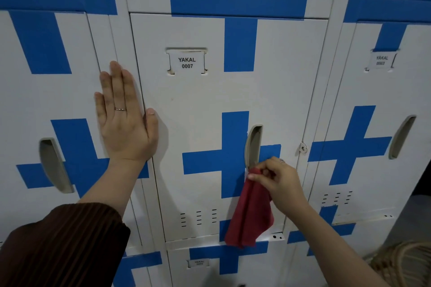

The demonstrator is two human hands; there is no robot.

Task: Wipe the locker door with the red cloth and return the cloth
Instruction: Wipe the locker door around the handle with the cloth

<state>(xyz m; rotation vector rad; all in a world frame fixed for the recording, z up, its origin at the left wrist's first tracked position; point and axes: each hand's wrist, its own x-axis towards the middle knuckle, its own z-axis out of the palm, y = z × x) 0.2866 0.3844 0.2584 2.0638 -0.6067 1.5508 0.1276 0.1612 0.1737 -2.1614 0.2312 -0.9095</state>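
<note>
The white locker door (198, 109) with blue tape crosses and the label "YAKAL 0007" fills the middle of the head view. Its recessed handle (253, 145) is right of centre. My right hand (278, 182) pinches the top of the red cloth (249, 212) just below the handle's lower end; the cloth hangs down limp against the door. My left hand (126, 121) lies flat with fingers together on the locker frame, at the door's left edge, with its thumb on the door. It holds nothing.
Neighbouring lockers stand on both sides, each with a recessed handle, the left one (54, 165) and the right one (402, 136). A lower locker row begins beneath the door. A woven rattan object (403, 263) sits at the bottom right.
</note>
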